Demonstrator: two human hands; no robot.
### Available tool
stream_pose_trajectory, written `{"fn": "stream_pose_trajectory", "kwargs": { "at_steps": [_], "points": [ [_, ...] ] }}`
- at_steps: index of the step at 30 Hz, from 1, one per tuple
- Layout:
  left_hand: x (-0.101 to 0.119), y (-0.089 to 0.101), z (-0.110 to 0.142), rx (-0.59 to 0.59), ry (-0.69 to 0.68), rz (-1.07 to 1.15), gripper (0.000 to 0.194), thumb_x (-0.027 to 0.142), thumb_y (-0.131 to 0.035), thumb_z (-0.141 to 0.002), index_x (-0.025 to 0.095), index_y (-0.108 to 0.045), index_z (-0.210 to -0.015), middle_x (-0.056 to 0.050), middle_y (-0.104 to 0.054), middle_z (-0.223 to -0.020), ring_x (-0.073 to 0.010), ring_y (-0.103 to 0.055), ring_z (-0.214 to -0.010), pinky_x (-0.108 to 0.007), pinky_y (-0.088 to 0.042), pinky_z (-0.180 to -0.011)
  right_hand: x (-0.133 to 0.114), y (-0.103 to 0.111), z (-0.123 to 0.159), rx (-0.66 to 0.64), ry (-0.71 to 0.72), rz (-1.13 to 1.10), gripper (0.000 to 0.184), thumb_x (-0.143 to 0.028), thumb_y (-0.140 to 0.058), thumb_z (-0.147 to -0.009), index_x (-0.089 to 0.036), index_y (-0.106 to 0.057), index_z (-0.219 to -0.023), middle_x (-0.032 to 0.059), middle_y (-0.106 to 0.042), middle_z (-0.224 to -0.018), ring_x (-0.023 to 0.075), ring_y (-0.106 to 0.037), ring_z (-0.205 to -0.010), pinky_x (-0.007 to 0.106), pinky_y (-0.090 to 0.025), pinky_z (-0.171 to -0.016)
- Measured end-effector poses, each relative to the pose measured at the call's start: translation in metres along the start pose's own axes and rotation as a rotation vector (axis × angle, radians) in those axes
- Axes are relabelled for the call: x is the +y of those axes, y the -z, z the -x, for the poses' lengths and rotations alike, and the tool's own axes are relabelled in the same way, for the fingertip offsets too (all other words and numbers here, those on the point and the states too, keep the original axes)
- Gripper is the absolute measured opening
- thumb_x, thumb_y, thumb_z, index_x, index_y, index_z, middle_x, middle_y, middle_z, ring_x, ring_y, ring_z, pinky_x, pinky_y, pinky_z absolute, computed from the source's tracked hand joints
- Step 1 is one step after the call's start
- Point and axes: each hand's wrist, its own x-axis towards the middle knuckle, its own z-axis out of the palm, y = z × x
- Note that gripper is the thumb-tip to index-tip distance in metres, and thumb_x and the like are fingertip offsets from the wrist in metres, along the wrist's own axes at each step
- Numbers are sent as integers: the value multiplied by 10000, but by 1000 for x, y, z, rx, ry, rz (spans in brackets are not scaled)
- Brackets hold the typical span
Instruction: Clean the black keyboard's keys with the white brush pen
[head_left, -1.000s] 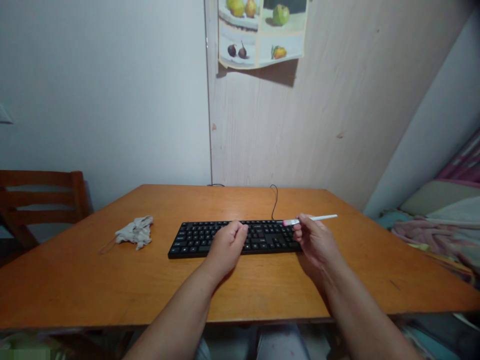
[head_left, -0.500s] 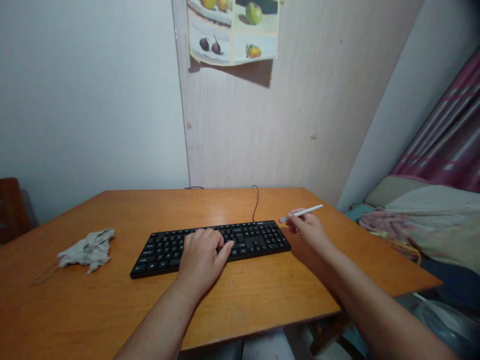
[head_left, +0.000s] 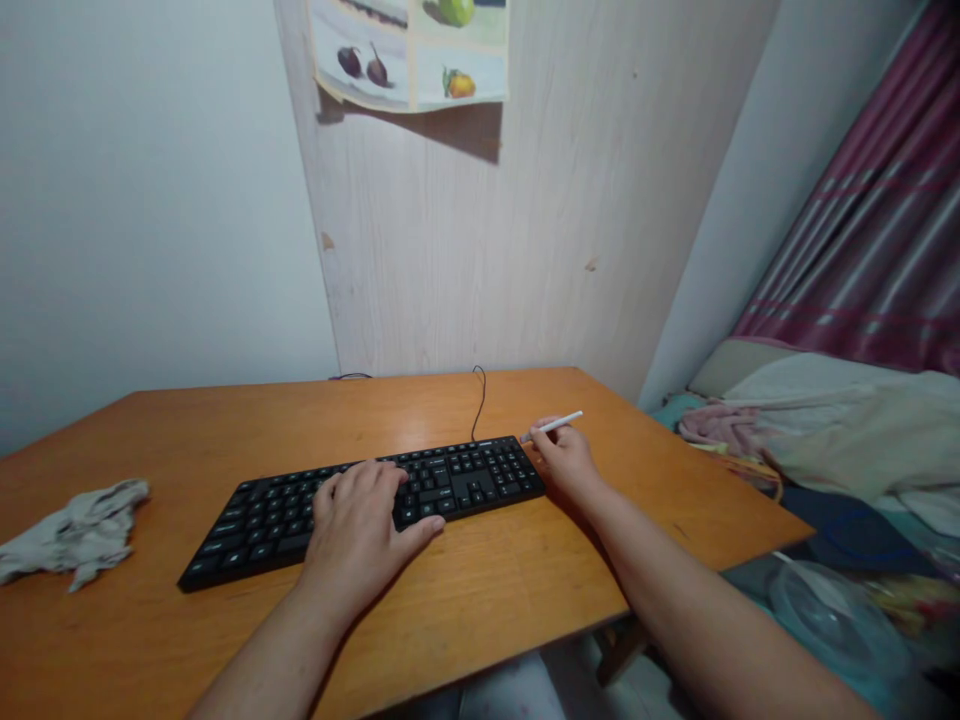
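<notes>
A black keyboard point(head_left: 480, 478) lies slightly aslant on the wooden table. My left hand point(head_left: 360, 520) rests over its middle, palm down, with the fingers spread and the thumb out past the front edge. Beside the keyboard's far right corner is my right hand point(head_left: 562, 455), its fingers pinched round a slim white brush point(head_left: 562, 422). The brush's handle points up to the right, while its pinkish tip is low, near the keyboard's corner and partly hidden by the fingers.
A crumpled grey cloth point(head_left: 82, 530) lies on the table point(head_left: 480, 610) at the left. The keyboard's thin cable point(head_left: 481, 395) runs toward the wall. Fruit pictures point(head_left: 412, 60) hang above. Bedding point(head_left: 810, 410) and a clear plastic tub point(head_left: 832, 620) are beyond the table's right edge.
My view has swung right. My left hand has gone from a closed fist to lying spread on the keyboard. My right hand has taken the brush from above the keys to the right-end corner.
</notes>
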Motion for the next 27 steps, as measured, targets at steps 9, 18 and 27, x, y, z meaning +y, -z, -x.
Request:
{"fn": "stream_pose_trajectory", "kwargs": {
  "at_steps": [9,18,27],
  "points": [
    [-2,-6,1,-23,3,-42,672,658,-676,-793,180,-602,-1259,-176,-622,-1357,-385,-503,-1319,-546,-317,-1097,-7,-2,0,-29,69,127,203,-377,-591,-867,-220,-679,-773,62,-737,-814,232,-678,-786,343,-498,-772],
    [-6,-9,0,-29,8,-35,667,639,-660,-804,185,-591,-1287,-179,-611,-1389,-388,-499,-1331,-542,-340,-1094,-6,-2,2,-17,66,184,164,-353,-588,-843,-220,-659,-779,50,-723,-776,232,-672,-766,336,-492,-736],
    [-7,-11,0,-40,3,-52,672,643,-644,-824,174,-578,-1301,-184,-600,-1396,-385,-491,-1337,-539,-345,-1090,-10,3,4,31,60,172,194,-360,-543,-887,-225,-625,-775,53,-713,-746,227,-669,-738,336,-489,-719]
  ]
}}
